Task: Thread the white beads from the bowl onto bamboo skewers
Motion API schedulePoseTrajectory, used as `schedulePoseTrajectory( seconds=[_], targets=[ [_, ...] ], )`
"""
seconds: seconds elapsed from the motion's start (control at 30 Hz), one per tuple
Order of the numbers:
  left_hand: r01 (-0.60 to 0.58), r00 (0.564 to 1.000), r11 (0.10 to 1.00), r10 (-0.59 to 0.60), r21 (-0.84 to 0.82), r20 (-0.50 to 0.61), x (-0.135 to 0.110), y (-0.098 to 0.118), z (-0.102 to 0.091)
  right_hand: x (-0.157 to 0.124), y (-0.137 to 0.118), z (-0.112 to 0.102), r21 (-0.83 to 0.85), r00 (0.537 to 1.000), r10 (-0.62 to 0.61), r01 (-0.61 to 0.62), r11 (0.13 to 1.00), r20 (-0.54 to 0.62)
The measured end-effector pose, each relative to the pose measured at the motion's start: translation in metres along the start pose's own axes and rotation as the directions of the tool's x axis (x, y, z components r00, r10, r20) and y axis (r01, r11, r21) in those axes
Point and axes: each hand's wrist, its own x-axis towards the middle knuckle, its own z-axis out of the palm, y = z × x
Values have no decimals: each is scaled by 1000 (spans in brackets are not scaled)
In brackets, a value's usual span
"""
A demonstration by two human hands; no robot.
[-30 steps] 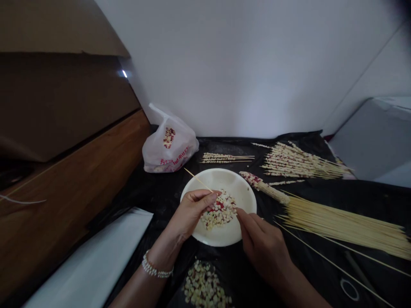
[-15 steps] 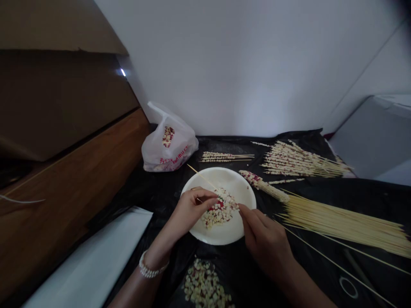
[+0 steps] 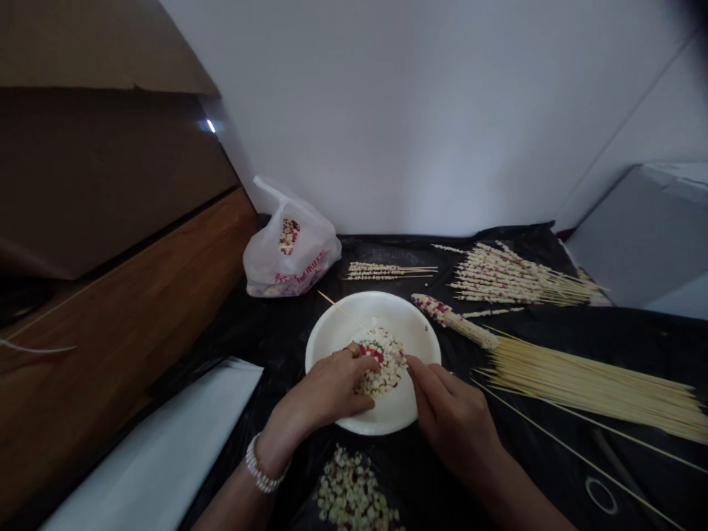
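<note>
A white bowl [image 3: 428,332] holds a heap of corn kernels [image 3: 387,380], pale with some dark red ones, over a red and green print. My left hand [image 3: 329,391] is down in the bowl, thumb and fingers apart, its fingertips at the kernels. At the bowl's right rim, my right hand [image 3: 456,405] pinches one end of a thin bamboo skewer [image 3: 335,304]. The skewer slants across the bowl, its pointed end over the far left rim. Its middle is hard to make out against the kernels. Between my forearms lies a pile of kernels [image 3: 357,490] on black plastic.
Behind the bowl stand a plastic bag [image 3: 293,258] of kernels and a few kernel-threaded skewers [image 3: 376,271]. To the right lie more threaded skewers [image 3: 503,276], a partly stripped corn cob [image 3: 459,321], bare skewers [image 3: 591,380] and a ring [image 3: 600,495]. White sheeting [image 3: 160,457] lies left.
My left hand has moved down from above the skewer into the kernels, its fingers spreading. The bowl has shifted slightly left and toward me. My right hand keeps its pinch, almost still.
</note>
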Motion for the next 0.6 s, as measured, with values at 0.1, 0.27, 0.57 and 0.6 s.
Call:
schedulePoseTrajectory(
  seconds=[0.1, 0.27, 0.57, 0.6],
  targets=[
    [-33, 999, 999, 33, -21, 19, 1, 1, 1, -1, 1, 1, -12, 1000, 5, -5, 1000, 23],
    [-62, 998, 996, 61, -60, -26, 3, -1, 8, -3, 1, 1, -10, 1000, 7, -7, 1000, 26],
    [-28, 962, 895, -96, -444, -254, 14, -5, 7, -2, 3, 0, 1, 999, 6, -6, 1000, 32],
    [-16, 958, 815, -154, -580, -241, 15, -4, 4, -2, 3, -1, -2, 1000, 13, -13, 1000, 24]
  ],
)
